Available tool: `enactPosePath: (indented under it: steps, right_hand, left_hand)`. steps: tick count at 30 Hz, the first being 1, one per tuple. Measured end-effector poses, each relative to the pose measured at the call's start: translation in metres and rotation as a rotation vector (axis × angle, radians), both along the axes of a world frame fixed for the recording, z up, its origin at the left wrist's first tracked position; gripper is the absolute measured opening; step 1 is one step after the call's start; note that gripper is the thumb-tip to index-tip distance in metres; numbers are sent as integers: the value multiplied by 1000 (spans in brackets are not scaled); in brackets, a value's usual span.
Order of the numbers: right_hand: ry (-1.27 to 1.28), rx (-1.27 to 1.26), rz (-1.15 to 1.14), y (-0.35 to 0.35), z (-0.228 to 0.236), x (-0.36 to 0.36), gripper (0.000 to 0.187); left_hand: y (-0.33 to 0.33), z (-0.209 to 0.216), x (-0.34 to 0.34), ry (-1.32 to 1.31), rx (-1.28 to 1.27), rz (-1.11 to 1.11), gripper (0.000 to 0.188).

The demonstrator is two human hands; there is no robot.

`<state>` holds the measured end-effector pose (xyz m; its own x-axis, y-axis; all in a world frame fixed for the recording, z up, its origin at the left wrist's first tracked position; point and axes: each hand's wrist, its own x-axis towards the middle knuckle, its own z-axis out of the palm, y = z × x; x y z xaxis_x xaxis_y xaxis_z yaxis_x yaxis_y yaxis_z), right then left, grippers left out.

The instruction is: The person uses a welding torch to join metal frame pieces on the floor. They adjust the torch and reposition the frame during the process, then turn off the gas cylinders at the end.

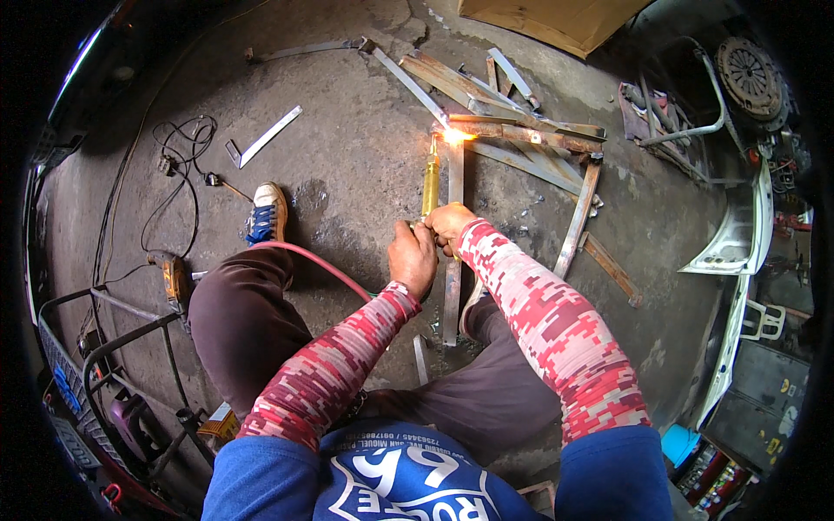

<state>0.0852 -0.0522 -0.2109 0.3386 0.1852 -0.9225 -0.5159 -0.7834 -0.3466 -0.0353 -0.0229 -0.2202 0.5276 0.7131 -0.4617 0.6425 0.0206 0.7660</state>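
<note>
My left hand (413, 258) is closed round the lower end of a brass-coloured gas torch (430, 187). Beside it, my right hand (449, 227) is also closed on the torch, its fingertips partly hidden. The torch points away from me. At its tip, a bright orange flame (456, 135) meets a joint of steel bars. A rusty steel bar (512, 132) runs right from that joint, and a flat grey bar (453, 286) comes from it toward me, passing beside my hands. A red hose (321, 262) curves in toward my left wrist.
Loose steel bars (521, 82) lie beyond the flame. An L-shaped metal piece (268, 136) and a tangled black cable (182, 161) are on the concrete at left, near a yellow power tool (174, 282). A metal rack (130, 339) stands lower left; a clutch plate (747, 78) is far right.
</note>
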Motion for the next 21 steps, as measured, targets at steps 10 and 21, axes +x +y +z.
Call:
enactPosePath:
  steps: [10, 21]
  right_hand:
    - [-1, -20, -1, 1, 2, 0, 15]
    - [-48, -45, 17, 2, -1, 1, 14]
  left_hand:
    - [1, 2, 0, 20, -4, -8, 41]
    - [-1, 13, -1, -48, -25, -31, 35]
